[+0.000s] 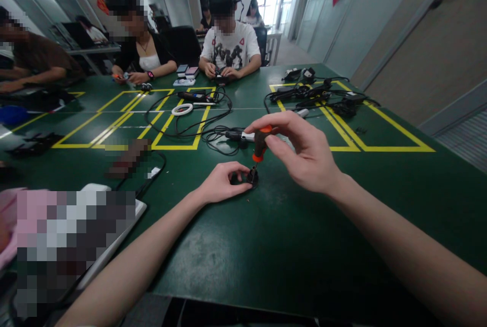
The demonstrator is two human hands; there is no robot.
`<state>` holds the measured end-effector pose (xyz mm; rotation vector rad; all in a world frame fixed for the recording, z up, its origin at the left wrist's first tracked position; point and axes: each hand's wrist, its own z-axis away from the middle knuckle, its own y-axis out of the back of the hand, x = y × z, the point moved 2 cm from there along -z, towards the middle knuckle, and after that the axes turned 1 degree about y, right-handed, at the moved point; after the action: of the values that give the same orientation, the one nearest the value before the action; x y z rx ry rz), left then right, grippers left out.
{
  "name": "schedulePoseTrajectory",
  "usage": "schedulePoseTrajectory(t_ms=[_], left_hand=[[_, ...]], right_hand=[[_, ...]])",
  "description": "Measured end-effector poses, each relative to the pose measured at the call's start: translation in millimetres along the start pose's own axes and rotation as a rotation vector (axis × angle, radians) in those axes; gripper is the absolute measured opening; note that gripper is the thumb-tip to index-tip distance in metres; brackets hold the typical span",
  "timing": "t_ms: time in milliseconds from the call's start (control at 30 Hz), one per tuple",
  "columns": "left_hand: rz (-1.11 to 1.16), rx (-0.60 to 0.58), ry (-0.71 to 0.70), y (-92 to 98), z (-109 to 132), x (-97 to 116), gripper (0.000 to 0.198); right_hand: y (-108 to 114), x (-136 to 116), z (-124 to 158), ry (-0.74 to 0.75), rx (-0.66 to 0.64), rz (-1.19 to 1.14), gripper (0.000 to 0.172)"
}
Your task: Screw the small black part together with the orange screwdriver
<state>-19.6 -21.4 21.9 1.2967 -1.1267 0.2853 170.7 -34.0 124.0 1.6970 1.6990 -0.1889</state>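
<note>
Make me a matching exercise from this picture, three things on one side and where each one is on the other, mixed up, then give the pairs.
Things:
1. screwdriver
2. small black part
3. white ring

Places:
A. lying unheld farther up the green table
B. upright in the right hand
C. pinched on the table by the left hand

Pairs: 1-B, 2-C, 3-A

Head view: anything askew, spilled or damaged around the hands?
Nothing stands out. The right hand holds the screwdriver tip down on a black part that the left hand pinches on the table. Cables lie tangled beyond.
</note>
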Motion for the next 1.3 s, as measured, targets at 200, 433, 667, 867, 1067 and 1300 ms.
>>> schedulePoseTrajectory(t_ms=[200, 433, 667, 867, 1067, 1300], left_hand=[[0.055, 0.041, -0.033, 0.6, 0, -2, 0.061], [0.274, 0.341, -0.117, 16.8, -4, 1, 0.041], [0.275, 0.434, -0.501, 50.2, -11, 61, 0.041], [0.211, 0.333, -0.559, 56.3, -20, 95, 0.028], [0.25, 0.306, -0.499, 54.1, -25, 93, 0.026], [0.314, 0.251, -0.428, 58.8, -28, 97, 0.019]], right_hand=[[-1, 0, -1, 0.054, 0.024, -0.032, 0.018], [-6, 10, 3, -0.112, 0.026, -0.313, 0.019], [-9, 13, 2, -0.087, 0.04, -0.204, 0.024], [-10, 19, 5, -0.108, 0.096, -0.189, 0.034], [-10, 25, 6, -0.177, 0.259, -0.275, 0.028], [-16, 49, 31, -0.282, 0.253, -0.435, 0.013]])
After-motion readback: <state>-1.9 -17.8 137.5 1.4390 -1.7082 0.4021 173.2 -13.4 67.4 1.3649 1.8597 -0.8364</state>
